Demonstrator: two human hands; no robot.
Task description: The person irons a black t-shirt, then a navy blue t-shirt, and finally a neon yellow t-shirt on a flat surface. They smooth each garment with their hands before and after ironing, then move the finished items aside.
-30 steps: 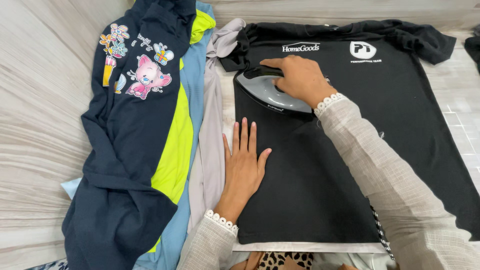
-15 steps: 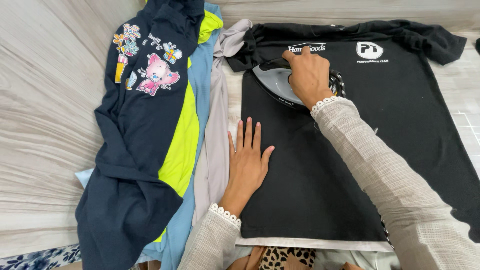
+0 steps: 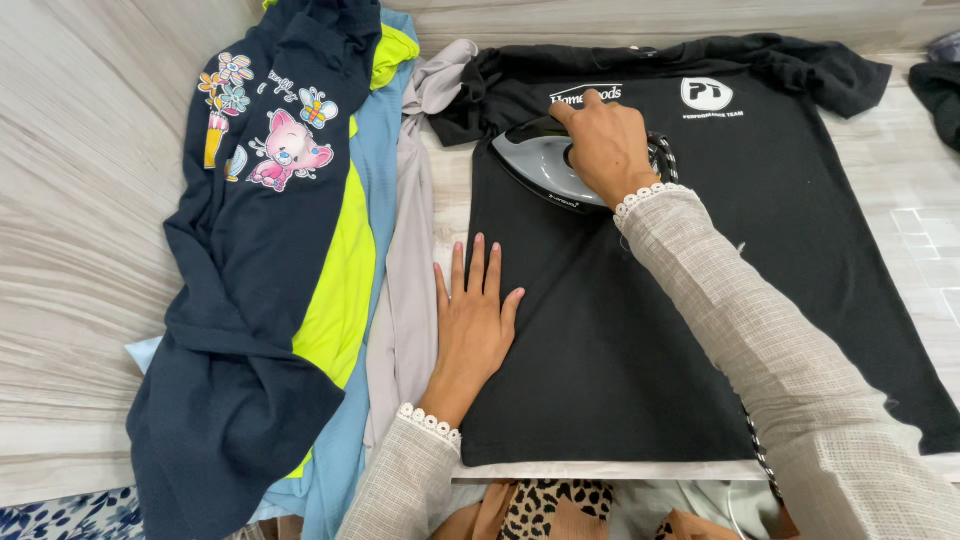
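A black t-shirt [image 3: 790, 210] with white chest prints lies flat in front of me. My right hand [image 3: 603, 145] grips the handle of a grey and black clothes iron [image 3: 535, 165] resting on the shirt's upper left chest, its tip pointing left. The iron's braided cord [image 3: 664, 155] shows just right of my wrist. My left hand [image 3: 472, 320] lies flat, fingers together, pressing on the shirt's left edge below the iron.
A pile of clothes lies to the left: a navy top [image 3: 250, 250] with a pink cartoon print, a neon yellow piece [image 3: 340, 290], a light blue garment [image 3: 385, 150] and a grey one [image 3: 410, 290]. Another dark garment [image 3: 940, 85] sits at the far right edge. Leopard-print fabric [image 3: 555, 505] is at the bottom.
The iron has slid up and to the right on the shirt's chest, toward the white print. My left hand stays pressed on the shirt's left edge.
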